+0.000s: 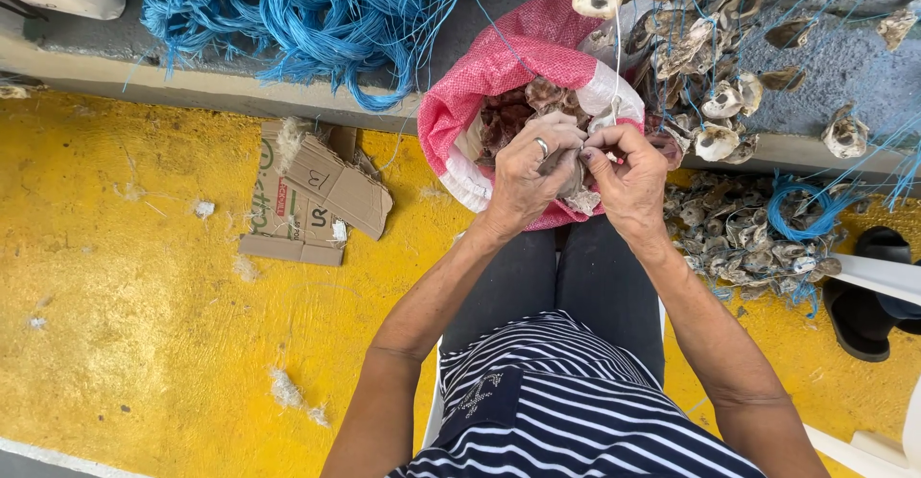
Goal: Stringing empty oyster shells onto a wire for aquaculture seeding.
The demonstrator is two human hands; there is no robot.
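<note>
Head view: both hands, left hand point(526, 173) and right hand point(628, 173), pinch one shell point(573, 173) between them, pink sack point(499, 66) just beyond, shell pile point(748, 238) rightward.

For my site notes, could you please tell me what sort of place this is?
Probably an outdoor shellfish-stringing spot at a waterside: strung oyster shells hang at right, blue rope lies heaped on a concrete ledge, and both hands work a shell over a pink mesh sack.

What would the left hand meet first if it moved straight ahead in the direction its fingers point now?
The left hand points up-right toward the right hand, so it would probably meet the shell held between them first, then that hand's fingers. Depth is unclear.
</note>
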